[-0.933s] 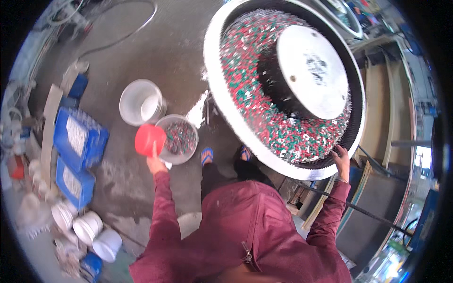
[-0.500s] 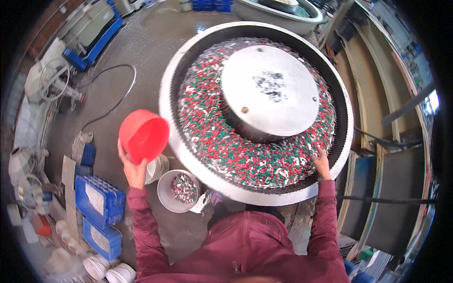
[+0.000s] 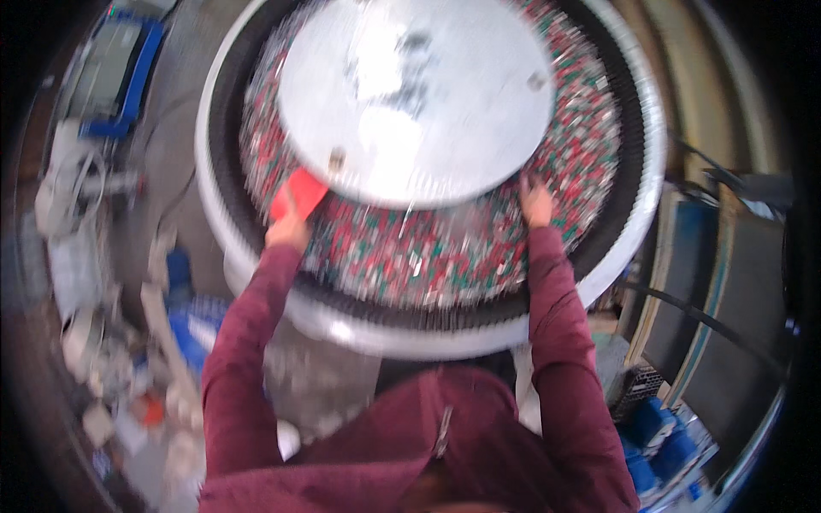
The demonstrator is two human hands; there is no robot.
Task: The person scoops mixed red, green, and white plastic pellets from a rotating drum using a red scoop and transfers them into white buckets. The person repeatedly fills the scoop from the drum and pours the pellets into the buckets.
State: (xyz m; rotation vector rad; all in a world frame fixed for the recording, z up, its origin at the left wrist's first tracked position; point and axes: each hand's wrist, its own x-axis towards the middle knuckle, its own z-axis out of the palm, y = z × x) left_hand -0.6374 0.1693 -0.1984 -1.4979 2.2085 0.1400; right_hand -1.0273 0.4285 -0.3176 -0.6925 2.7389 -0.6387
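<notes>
The red plastic tub (image 3: 299, 198) is tilted in my left hand (image 3: 289, 229), low over the left side of the round ring-shaped trough (image 3: 432, 342). Its far edge meets the rim of the silvery centre disc (image 3: 410, 94), and its inside is hidden. Small red, green and white pieces (image 3: 419, 265) fill the trough, smeared by motion. To the right of the disc, my right hand (image 3: 537, 205) reaches in among the pieces with its fingers stretched out, blurred; I see nothing held in it.
Blue crates (image 3: 195, 329) stand on the floor at the left, beside machine parts (image 3: 73, 192) with a handwheel. Long trays or panels (image 3: 735, 282) line the right side. Blue containers (image 3: 658, 436) sit at the lower right.
My left hand has carried the red tub from beside the trough to inside it, tilting it down. My right hand has moved farther in, up to the disc. The view has shifted closer.
</notes>
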